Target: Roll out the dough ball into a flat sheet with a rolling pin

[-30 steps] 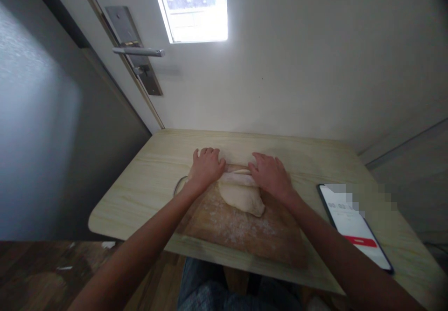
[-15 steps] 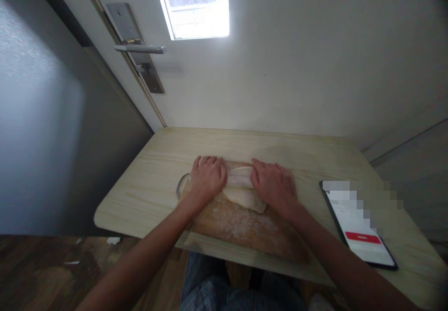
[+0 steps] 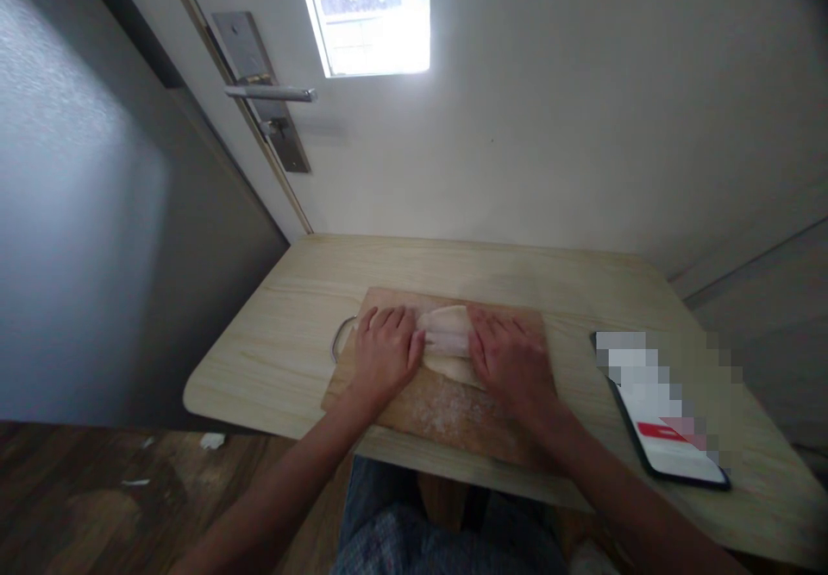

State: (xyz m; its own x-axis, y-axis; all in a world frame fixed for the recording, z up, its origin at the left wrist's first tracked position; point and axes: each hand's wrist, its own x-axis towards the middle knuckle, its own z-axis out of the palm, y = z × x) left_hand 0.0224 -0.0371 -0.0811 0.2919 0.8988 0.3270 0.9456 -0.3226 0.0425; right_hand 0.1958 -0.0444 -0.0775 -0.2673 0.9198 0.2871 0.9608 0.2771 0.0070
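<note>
A pale, flattened piece of dough [image 3: 458, 373] lies on a wooden cutting board [image 3: 430, 424] dusted with flour. Across the dough runs a light-coloured rolling pin [image 3: 448, 344], of which only the short middle stretch shows between my hands. My left hand [image 3: 386, 346] is closed over the pin's left part, fingers pointing away from me and thumb inward. Over its right part my right hand [image 3: 511, 353] is closed too, covering the dough's right side. Both ends of the pin are hidden under the hands.
The board rests on a pale wood-grain table [image 3: 278, 316], and its metal ring handle [image 3: 335, 340] sticks out at left. A phone [image 3: 686, 463] with a lit screen lies to the right. Behind the table stands a white door with a lever handle [image 3: 272, 93].
Both hands and the rolling pin have moved slightly toward me over the dough. More of the board's far edge shows now. The camera view has shifted a little.
</note>
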